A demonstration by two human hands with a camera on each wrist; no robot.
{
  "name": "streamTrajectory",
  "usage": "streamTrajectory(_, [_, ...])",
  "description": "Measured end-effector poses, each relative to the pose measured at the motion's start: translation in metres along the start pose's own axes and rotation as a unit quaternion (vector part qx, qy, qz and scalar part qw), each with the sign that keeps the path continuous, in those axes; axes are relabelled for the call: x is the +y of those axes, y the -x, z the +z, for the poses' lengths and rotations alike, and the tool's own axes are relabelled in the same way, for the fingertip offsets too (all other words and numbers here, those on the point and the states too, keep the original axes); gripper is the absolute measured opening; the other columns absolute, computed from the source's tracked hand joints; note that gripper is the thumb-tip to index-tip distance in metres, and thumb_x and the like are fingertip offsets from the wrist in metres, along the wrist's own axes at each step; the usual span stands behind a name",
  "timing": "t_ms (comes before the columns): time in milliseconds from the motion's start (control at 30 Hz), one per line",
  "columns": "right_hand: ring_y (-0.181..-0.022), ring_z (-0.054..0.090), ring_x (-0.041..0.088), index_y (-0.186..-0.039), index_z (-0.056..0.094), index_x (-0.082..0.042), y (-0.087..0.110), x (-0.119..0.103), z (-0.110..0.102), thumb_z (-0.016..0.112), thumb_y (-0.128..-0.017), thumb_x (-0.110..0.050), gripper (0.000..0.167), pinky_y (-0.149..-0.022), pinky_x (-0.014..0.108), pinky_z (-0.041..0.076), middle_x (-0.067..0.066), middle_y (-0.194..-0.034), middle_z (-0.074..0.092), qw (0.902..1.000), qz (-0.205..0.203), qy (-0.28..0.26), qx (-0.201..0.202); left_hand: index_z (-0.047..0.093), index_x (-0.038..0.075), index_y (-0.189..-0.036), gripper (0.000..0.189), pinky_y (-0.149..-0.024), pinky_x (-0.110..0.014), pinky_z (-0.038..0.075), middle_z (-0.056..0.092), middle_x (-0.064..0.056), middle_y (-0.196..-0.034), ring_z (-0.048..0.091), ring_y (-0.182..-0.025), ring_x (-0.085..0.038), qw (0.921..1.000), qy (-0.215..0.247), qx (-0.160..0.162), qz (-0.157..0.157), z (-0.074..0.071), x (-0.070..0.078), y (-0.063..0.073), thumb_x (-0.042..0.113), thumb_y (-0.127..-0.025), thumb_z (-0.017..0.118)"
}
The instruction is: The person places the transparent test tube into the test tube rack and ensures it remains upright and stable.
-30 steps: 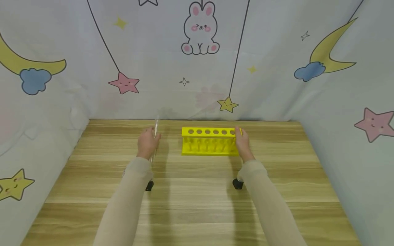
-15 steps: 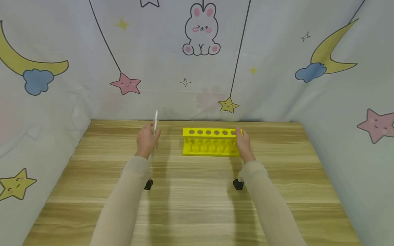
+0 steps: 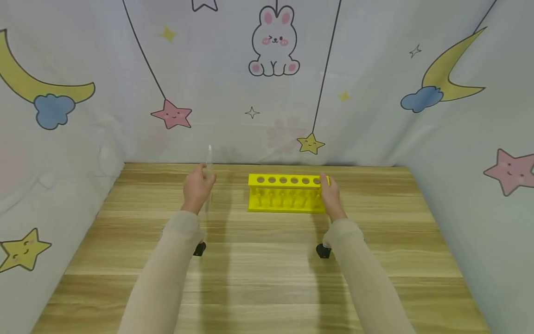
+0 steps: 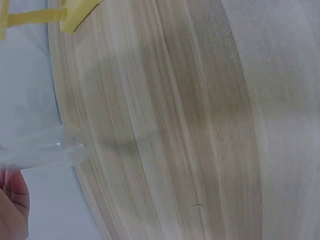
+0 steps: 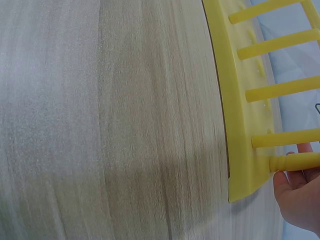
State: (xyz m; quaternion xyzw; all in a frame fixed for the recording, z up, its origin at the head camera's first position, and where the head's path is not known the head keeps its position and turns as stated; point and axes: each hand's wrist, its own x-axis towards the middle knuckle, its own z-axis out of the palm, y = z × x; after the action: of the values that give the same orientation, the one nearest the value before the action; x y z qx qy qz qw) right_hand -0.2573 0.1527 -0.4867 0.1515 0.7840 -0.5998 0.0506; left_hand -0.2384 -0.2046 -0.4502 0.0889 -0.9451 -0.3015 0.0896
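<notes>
A clear test tube [image 3: 210, 160] stands nearly upright in my left hand [image 3: 198, 188], which pinches it left of the rack. In the left wrist view the see-through tube [image 4: 37, 149] runs in from the left, its lower end over the wood, with part of the left hand [image 4: 12, 207] beside it. My right hand [image 3: 330, 192] grips the right end of a yellow test tube rack [image 3: 288, 211], which sits on the table. The right wrist view has the right hand [image 5: 300, 192] around the end post of the rack [image 5: 240, 120], some fingers hidden behind it.
The wood-grain table [image 3: 258, 269] ends at a pale curtain [image 3: 225, 69] printed with a rabbit, stars and moons, which also hangs at both sides. Black wrist devices [image 3: 323, 251] sit under both sleeves. A row of holes lines the rack's top bar.
The test tube has swung from a slant to nearly upright, its top rising. My left hand has shifted slightly left. The right hand stays on the rack.
</notes>
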Motion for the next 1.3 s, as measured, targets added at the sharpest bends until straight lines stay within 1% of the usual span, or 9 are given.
streamTrajectory(133, [-0.119,0.033,0.028,-0.131,0.034,-0.003,0.001,0.0,0.0,0.032,-0.094,-0.041,0.054,-0.101,0.043,0.029,0.016,-0.134,0.035,1.0,-0.001,-0.005,0.002,0.047,0.001,-0.122,0.047,-0.078,-0.045,0.045,0.062,-0.018,-0.098,0.057,-0.089,-0.033,0.9998,0.011,0.016,0.009,-0.002,0.003,-0.001,0.026,-0.084,0.057])
streamTrajectory(333, [-0.128,0.027,0.028,-0.135,0.029,-0.003,0.0,0.001,-0.001,0.031,-0.093,-0.044,0.059,-0.105,0.044,0.026,0.015,-0.141,0.028,1.0,-0.002,0.006,-0.001,0.046,0.002,-0.121,0.047,-0.077,-0.044,0.045,0.062,-0.014,-0.094,0.057,-0.084,-0.03,0.9992,0.02,0.028,0.018,-0.003,0.009,-0.001,0.027,-0.083,0.058])
streamTrajectory(700, [-0.127,0.028,0.028,-0.136,0.029,-0.004,0.0,0.001,0.0,0.031,-0.093,-0.045,0.059,-0.105,0.043,0.026,0.014,-0.141,0.029,1.0,-0.002,0.007,-0.003,0.045,0.002,-0.119,0.044,-0.074,-0.042,0.043,0.056,-0.012,-0.091,0.054,-0.078,-0.027,0.9981,0.037,0.039,0.03,-0.002,0.015,-0.002,0.024,-0.083,0.06])
streamTrajectory(767, [-0.12,0.033,0.027,-0.132,0.034,-0.004,0.0,0.001,0.0,0.031,-0.093,-0.044,0.056,-0.102,0.041,0.029,0.015,-0.135,0.034,1.0,-0.006,0.005,-0.001,0.045,0.002,-0.118,0.044,-0.074,-0.042,0.043,0.056,-0.012,-0.092,0.055,-0.079,-0.027,0.9979,0.042,0.039,0.03,-0.002,0.016,-0.002,0.023,-0.083,0.06])
streamTrajectory(833, [-0.109,0.037,0.025,-0.126,0.039,-0.003,0.0,0.002,0.0,0.031,-0.093,-0.045,0.054,-0.093,0.038,0.033,0.014,-0.123,0.04,0.9999,-0.01,0.004,0.002,0.045,0.002,-0.118,0.044,-0.074,-0.042,0.043,0.056,-0.012,-0.092,0.056,-0.08,-0.027,0.9977,0.046,0.039,0.032,-0.003,0.018,-0.002,0.023,-0.083,0.06])
streamTrajectory(967, [-0.094,0.037,0.023,-0.117,0.043,-0.002,-0.001,0.003,0.001,0.03,-0.093,-0.046,0.052,-0.08,0.032,0.033,0.01,-0.099,0.039,0.9998,-0.017,0.003,0.007,0.046,0.002,-0.117,0.043,-0.071,-0.041,0.044,0.056,-0.012,-0.092,0.058,-0.078,-0.026,0.997,0.049,0.042,0.042,-0.003,0.023,-0.002,0.022,-0.083,0.06])
streamTrajectory(1067, [-0.096,0.037,0.023,-0.12,0.042,-0.002,-0.002,0.003,0.001,0.031,-0.093,-0.046,0.053,-0.082,0.033,0.033,0.011,-0.103,0.04,0.9998,-0.016,-0.001,0.008,0.046,0.001,-0.116,0.041,-0.07,-0.04,0.045,0.056,-0.013,-0.091,0.057,-0.076,-0.025,0.9959,0.054,0.049,0.053,-0.003,0.026,-0.003,0.021,-0.083,0.06])
streamTrajectory(1200, [-0.11,0.035,0.026,-0.127,0.038,-0.002,-0.002,0.003,0.0,0.031,-0.093,-0.044,0.054,-0.095,0.04,0.032,0.015,-0.125,0.039,0.9999,-0.012,-0.003,0.003,0.046,0.001,-0.114,0.039,-0.069,-0.04,0.046,0.056,-0.013,-0.092,0.057,-0.077,-0.025,0.9942,0.066,0.056,0.064,-0.003,0.031,-0.003,0.02,-0.083,0.06])
streamTrajectory(1300, [-0.115,0.034,0.027,-0.128,0.037,-0.002,-0.001,0.002,0.0,0.032,-0.094,-0.042,0.054,-0.1,0.043,0.029,0.016,-0.133,0.036,0.9999,-0.011,-0.002,0.0,0.046,0.001,-0.114,0.038,-0.068,-0.039,0.046,0.056,-0.013,-0.093,0.057,-0.079,-0.025,0.9934,0.07,0.059,0.069,-0.003,0.034,-0.002,0.021,-0.084,0.059])
